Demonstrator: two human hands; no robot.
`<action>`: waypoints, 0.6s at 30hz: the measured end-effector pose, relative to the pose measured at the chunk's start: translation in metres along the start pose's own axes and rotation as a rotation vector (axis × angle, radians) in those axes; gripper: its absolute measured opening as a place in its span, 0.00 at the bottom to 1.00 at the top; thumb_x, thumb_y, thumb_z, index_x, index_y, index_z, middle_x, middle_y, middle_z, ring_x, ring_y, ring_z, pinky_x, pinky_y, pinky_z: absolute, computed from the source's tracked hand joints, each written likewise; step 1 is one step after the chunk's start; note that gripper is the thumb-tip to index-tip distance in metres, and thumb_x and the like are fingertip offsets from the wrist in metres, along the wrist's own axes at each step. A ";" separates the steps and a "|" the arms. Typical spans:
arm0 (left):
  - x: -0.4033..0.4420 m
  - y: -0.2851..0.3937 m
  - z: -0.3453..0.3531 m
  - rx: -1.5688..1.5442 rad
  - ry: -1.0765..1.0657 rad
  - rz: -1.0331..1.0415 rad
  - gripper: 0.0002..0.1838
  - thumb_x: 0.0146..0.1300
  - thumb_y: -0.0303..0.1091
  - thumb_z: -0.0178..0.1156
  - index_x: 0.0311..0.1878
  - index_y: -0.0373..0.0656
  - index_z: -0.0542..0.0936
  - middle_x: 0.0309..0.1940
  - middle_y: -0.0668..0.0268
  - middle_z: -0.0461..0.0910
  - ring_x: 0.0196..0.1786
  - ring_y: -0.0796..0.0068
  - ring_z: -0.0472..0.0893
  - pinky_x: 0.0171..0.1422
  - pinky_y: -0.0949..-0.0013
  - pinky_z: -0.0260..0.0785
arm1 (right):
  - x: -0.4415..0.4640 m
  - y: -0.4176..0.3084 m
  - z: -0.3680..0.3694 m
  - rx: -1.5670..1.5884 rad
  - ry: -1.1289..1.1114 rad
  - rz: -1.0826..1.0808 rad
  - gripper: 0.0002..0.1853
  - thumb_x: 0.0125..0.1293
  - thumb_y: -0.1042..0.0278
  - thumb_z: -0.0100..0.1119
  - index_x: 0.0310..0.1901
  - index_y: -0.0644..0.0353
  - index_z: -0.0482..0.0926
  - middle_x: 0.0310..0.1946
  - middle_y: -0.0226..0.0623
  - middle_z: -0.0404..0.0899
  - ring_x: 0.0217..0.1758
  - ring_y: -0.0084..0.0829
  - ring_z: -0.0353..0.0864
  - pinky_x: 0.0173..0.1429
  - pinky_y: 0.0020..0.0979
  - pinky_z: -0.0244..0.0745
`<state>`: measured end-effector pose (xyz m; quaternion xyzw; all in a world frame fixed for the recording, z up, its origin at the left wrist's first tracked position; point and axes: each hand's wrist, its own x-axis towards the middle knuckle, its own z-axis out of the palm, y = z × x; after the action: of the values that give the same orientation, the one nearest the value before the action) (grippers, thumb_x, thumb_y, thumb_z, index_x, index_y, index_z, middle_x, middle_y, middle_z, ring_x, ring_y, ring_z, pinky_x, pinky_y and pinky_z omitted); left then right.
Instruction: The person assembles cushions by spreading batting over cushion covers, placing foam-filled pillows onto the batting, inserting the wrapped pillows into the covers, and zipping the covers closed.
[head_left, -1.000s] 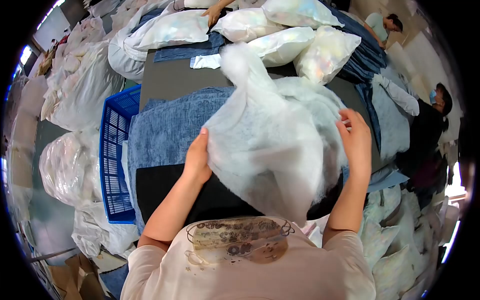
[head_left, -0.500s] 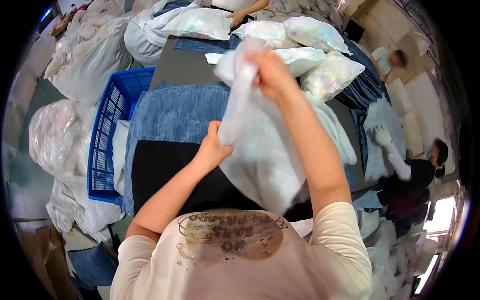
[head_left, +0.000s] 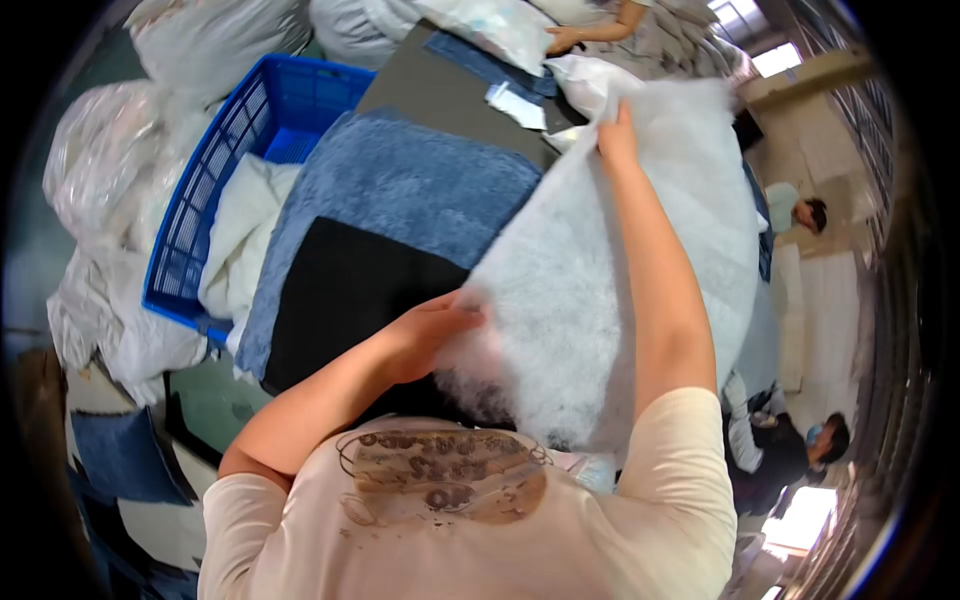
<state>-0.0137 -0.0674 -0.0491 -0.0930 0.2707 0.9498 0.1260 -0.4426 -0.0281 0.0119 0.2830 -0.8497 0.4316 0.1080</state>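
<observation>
A sheet of fluffy white batting hangs spread out in front of me, to the right of a blue fabric piece. My left hand is closed on its lower left edge, the fingertips partly lost in the fibres. Farther up, my right hand grips the upper left part of the sheet, the forearm lying across its face. Black cloth lies over the near part of the blue fabric, beside my left hand.
A blue plastic basket with white material stands at the left. Stuffed white bags lie at the far side of the grey table. A co-worker's hand touches one. Two people are at the right.
The batting has gone from bunched folds to a spread sheet, shifted right. My right hand has moved right with it; my left hand is lower on its edge. The view has turned.
</observation>
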 end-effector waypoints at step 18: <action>-0.202 0.093 -0.167 0.039 0.942 0.525 0.10 0.72 0.35 0.58 0.51 0.41 0.76 0.40 0.69 0.79 0.39 0.79 0.78 0.43 0.74 0.71 | -0.054 -0.135 0.421 0.722 -0.846 0.776 0.05 0.65 0.74 0.60 0.40 0.65 0.78 0.30 0.38 0.78 0.29 0.31 0.78 0.30 0.28 0.76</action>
<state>0.1697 -0.2724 -0.0937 -0.4359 0.3295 0.7995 -0.2492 -0.2954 -0.4050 -0.1743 0.1204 -0.6615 0.5478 -0.4978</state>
